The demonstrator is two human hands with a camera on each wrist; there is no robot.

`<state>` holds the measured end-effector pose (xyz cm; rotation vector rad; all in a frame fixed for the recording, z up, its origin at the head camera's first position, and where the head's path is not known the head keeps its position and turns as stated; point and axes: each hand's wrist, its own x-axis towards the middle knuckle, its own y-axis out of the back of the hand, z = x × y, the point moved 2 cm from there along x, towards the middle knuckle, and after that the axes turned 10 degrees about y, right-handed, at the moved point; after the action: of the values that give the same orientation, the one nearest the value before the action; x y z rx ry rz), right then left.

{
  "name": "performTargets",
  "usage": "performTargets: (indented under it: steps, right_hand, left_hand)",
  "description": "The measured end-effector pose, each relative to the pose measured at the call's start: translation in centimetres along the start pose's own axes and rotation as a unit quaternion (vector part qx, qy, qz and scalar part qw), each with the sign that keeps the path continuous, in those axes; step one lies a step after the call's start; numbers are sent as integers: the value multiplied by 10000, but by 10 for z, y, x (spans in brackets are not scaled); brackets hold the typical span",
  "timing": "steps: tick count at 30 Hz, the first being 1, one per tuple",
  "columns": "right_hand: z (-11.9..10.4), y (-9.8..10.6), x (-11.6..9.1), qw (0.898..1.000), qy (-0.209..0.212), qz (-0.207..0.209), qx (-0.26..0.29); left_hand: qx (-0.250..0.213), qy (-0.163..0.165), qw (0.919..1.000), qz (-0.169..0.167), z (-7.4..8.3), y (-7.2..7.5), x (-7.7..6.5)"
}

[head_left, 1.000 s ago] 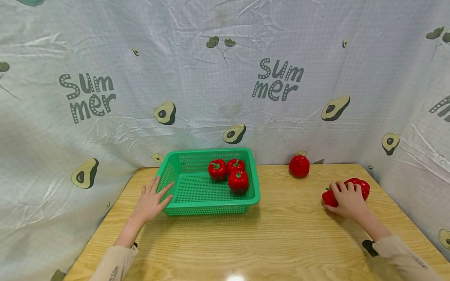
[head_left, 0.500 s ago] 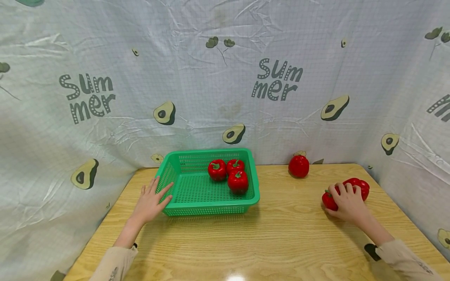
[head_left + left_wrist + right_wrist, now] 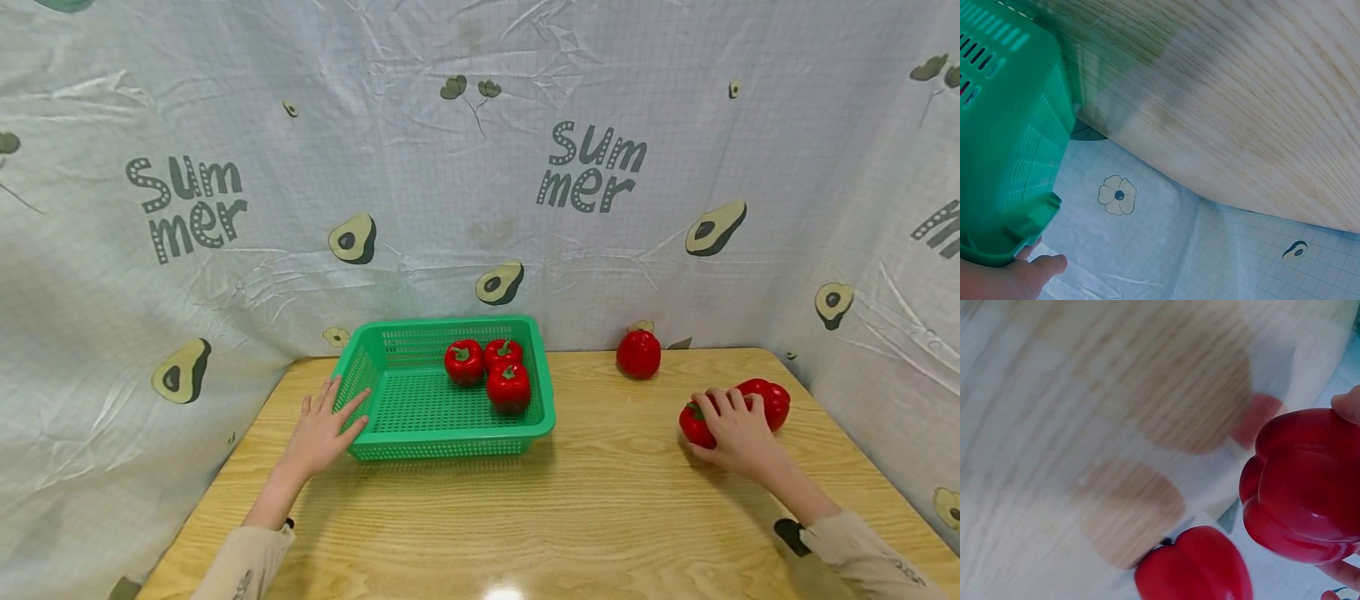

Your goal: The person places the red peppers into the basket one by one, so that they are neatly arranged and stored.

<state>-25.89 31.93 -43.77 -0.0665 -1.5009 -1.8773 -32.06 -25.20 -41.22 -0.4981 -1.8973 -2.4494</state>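
My right hand (image 3: 738,440) grips a red bell pepper (image 3: 695,427) at the right side of the table. Its green stem pokes out at the fingertips. In the right wrist view the held pepper (image 3: 1310,487) fills the right side, fingers at its edges. Just beyond that hand lies another red bell pepper (image 3: 772,403). My left hand (image 3: 317,433), fingers straight and spread, rests on the left rim of a green plastic basket (image 3: 442,435). From the left wrist, the thumb (image 3: 1047,265) shows at the basket's corner.
Inside the basket, toward its right, sit three red bell peppers (image 3: 508,389). One more red pepper (image 3: 638,355) lies at the back edge of the wooden table (image 3: 600,517). A printed cloth (image 3: 420,167) hangs behind and along both sides.
The right hand has shifted slightly left with its pepper, drawing it a little away from the pepper beside it. The left hand has stayed on the basket rim.
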Motion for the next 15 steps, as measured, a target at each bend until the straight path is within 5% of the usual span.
performTargets:
  steps: [15]
  right_hand:
    - [-20,16,29,9975,509,489,106]
  left_hand:
    - [73,-26,10000,36,0,-1,0]
